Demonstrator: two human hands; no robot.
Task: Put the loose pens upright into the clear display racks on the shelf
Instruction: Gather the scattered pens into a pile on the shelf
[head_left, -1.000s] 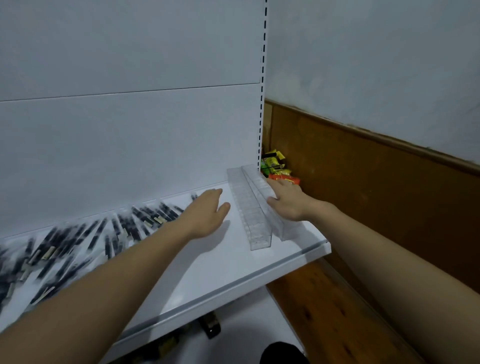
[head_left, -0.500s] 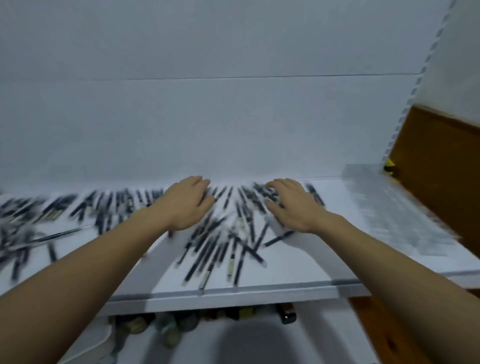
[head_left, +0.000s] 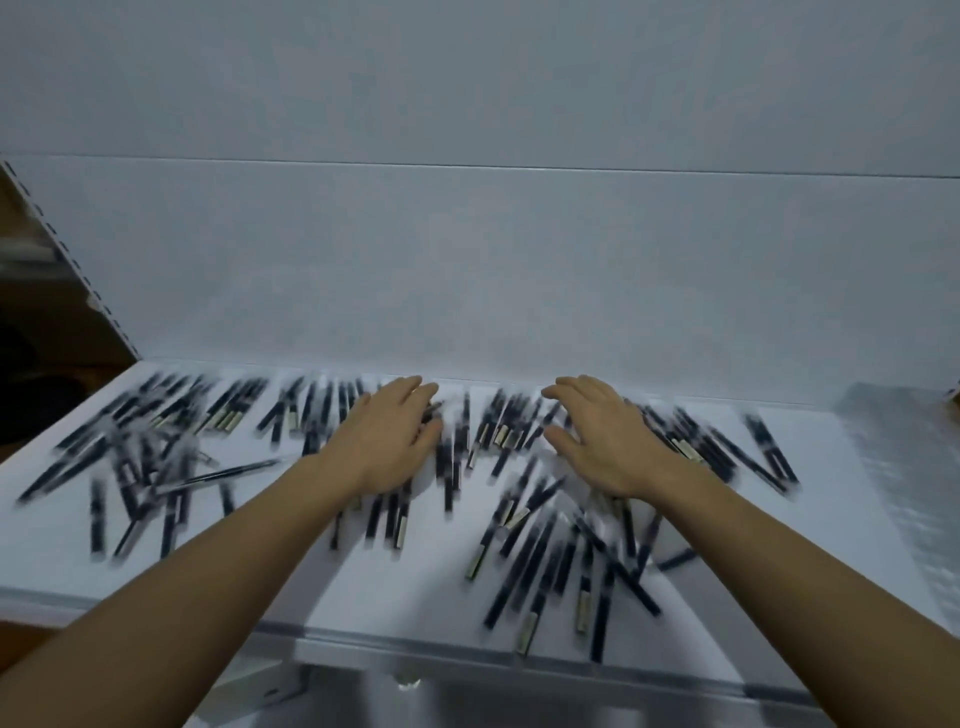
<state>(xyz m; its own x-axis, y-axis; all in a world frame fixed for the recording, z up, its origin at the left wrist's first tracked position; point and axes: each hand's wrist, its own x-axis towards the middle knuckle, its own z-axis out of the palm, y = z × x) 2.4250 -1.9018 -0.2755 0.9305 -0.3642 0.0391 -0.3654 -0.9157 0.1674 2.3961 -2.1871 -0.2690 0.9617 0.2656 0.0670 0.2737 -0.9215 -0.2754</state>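
Lying scattered on the shelf (head_left: 415, 582), pens (head_left: 540, 556) sit beneath left hand (head_left: 389, 441) and right hand (head_left: 602, 441); each grip spread, empty.

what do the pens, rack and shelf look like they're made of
Pens: likely plastic, dark barrels with pale label ends; blur hides the finish. Shelf: looks like white painted metal, smooth and matte, with a greyer front edge. Rack: clear plastic, perhaps acrylic, since the shelf shows through it.

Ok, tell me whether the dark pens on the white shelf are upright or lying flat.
Lying flat: the dark pens sprawl on their sides across the white shelf; none stands upright.
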